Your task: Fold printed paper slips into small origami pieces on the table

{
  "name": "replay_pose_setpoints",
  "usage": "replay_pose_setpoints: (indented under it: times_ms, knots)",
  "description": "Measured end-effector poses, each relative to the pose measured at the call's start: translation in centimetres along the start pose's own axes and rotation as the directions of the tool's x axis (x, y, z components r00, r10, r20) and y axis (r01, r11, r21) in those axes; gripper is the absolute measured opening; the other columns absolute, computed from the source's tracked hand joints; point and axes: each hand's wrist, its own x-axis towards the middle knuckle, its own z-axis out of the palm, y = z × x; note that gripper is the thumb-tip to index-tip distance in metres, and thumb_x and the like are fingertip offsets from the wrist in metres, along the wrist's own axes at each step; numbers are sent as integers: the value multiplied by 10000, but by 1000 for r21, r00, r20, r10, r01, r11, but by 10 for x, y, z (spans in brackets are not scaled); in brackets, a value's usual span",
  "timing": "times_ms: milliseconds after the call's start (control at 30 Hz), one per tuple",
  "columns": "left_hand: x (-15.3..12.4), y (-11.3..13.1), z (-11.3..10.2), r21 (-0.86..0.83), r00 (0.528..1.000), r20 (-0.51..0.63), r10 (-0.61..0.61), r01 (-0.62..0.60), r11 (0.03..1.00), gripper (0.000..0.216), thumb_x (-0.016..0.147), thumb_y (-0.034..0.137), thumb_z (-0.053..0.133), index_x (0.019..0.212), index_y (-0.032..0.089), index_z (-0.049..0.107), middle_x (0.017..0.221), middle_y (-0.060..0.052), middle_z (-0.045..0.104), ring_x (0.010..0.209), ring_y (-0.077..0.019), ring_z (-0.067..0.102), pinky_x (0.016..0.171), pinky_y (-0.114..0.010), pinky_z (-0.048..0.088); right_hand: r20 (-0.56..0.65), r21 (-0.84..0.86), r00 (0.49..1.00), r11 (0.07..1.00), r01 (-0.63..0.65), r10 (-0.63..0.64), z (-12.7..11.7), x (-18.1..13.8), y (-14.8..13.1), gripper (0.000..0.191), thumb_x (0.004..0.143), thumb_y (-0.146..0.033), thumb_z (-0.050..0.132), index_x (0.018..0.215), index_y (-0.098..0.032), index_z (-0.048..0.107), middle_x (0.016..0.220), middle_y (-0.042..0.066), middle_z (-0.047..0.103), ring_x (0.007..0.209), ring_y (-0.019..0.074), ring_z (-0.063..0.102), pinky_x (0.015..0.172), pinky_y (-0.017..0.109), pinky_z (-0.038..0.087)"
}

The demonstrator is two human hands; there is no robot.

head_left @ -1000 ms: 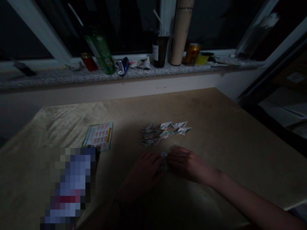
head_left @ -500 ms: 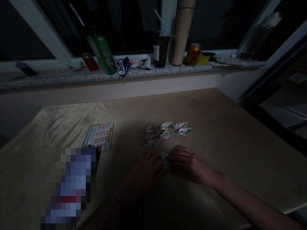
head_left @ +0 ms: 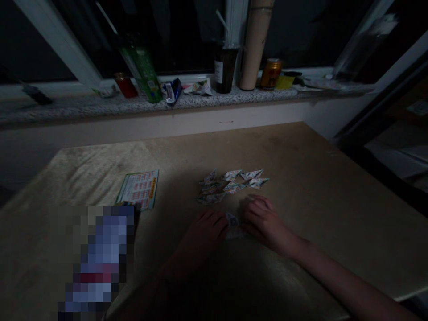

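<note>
Your left hand point(head_left: 203, 232) and right hand point(head_left: 264, 223) pinch a small printed paper point(head_left: 233, 223) from both sides, low on the table point(head_left: 317, 200), apparently to steady it. Just beyond lie clustered folded pieces point(head_left: 230, 185), with a printed sheet point(head_left: 138, 189) to the left.

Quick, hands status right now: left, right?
Left hand: fingers curled on the folded paper piece; grip cannot be told, too dim.
Right hand: fingers curled at its other edge; grip cannot be told.
</note>
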Motion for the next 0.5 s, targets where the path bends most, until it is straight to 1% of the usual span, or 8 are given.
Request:
replay_pose_setpoints:
  times_ms: [67,133,200,300,500]
  knots:
    - [0,-1,3,-1,1000,-16,0,0,1000,106,883,184,514,960,185,586,987,-25,631,924,-180,560,856,-338,443,30,-86,999,996,32,-29,3,4,-1,117,871,-285,539,823,-184,573,821,43,560,882,207,517,983,429,306]
    - [-1,-3,7,-1,999,-35,-9,9,1000,127,883,189,513,994,177,573,1007,-37,633,937,-187,566,859,-345,449,70,-151,994,984,90,-80,6,8,-1,148,872,-328,536,848,-188,579,845,48,564,901,212,512,1008,437,281]
    - [-1,-4,10,-10,998,-54,-29,28,1000,165,888,185,498,1042,167,555,1018,-50,637,949,-190,574,859,-347,456,101,-191,986,970,149,-131,9,11,-2,183,882,-356,518,832,-192,583,837,47,569,900,210,510,1025,436,258]
    - [-1,-4,11,-30,997,-57,-53,52,998,195,893,176,482,1078,167,542,1018,-54,644,946,-189,588,852,-347,470,138,-210,974,956,204,-178,10,16,-1,195,910,-331,480,810,-197,581,812,41,577,881,202,504,1011,425,259]
    - [2,1,6,-46,996,-49,-80,78,996,162,898,166,461,1017,161,571,990,-53,655,919,-185,604,824,-334,490,190,-183,951,943,277,-243,11,19,5,157,928,-234,456,836,-198,578,805,31,568,813,187,486,895,387,312]
